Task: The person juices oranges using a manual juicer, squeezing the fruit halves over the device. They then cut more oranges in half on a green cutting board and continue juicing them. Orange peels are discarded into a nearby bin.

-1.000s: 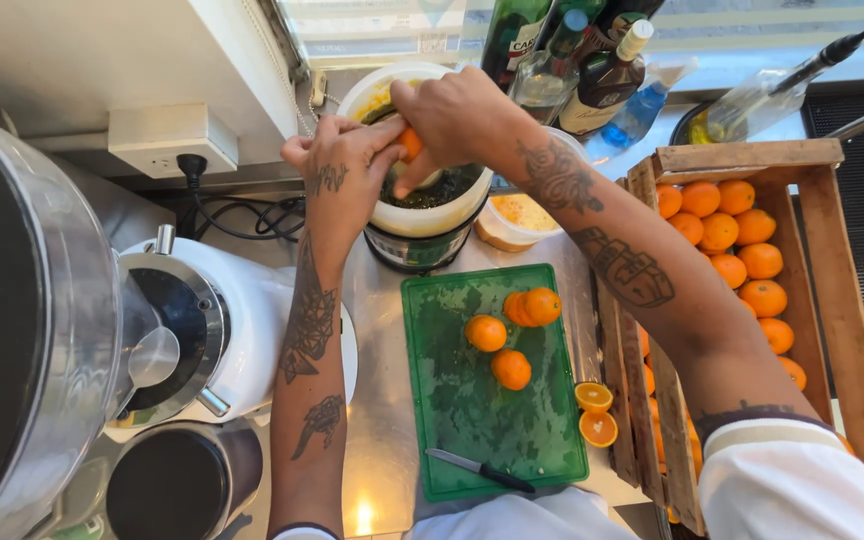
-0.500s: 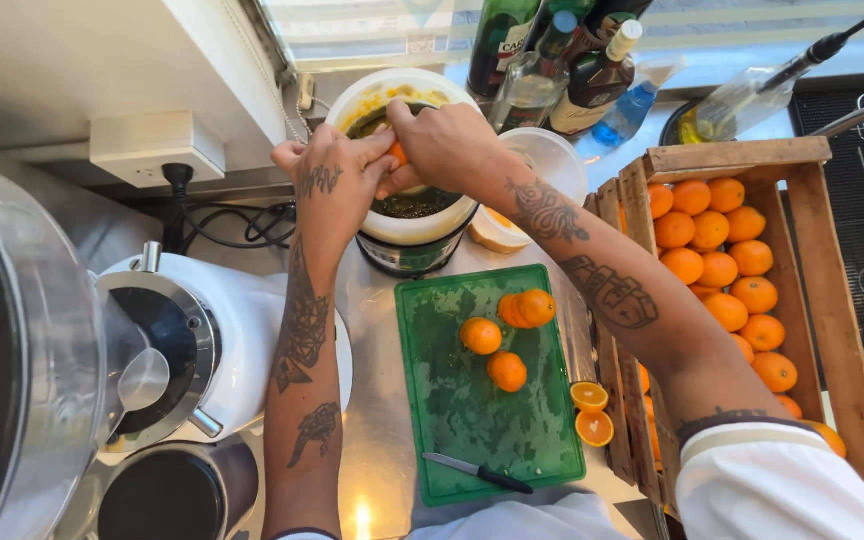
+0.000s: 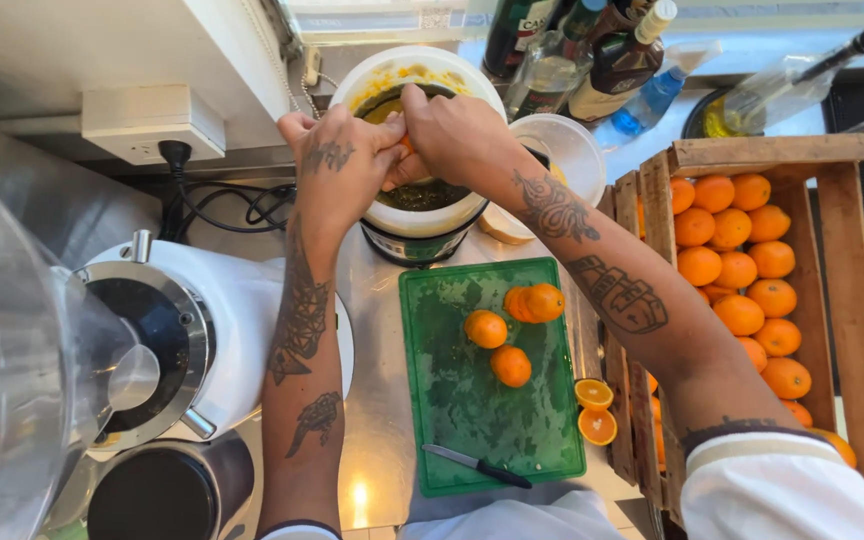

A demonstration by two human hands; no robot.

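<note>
Both hands, left hand (image 3: 342,170) and right hand (image 3: 452,130), close together on an orange piece (image 3: 407,143) over the juicer (image 3: 417,130) at top centre. Below lies a green board (image 3: 452,410) with oranges (image 3: 485,328) and a knife (image 3: 477,466); a crate (image 3: 842,300) stands right.

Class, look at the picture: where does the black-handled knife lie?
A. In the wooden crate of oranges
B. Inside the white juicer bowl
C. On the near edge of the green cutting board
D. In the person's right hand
C: the black-handled knife lies flat on the green cutting board, at its near edge, away from both hands.
</note>
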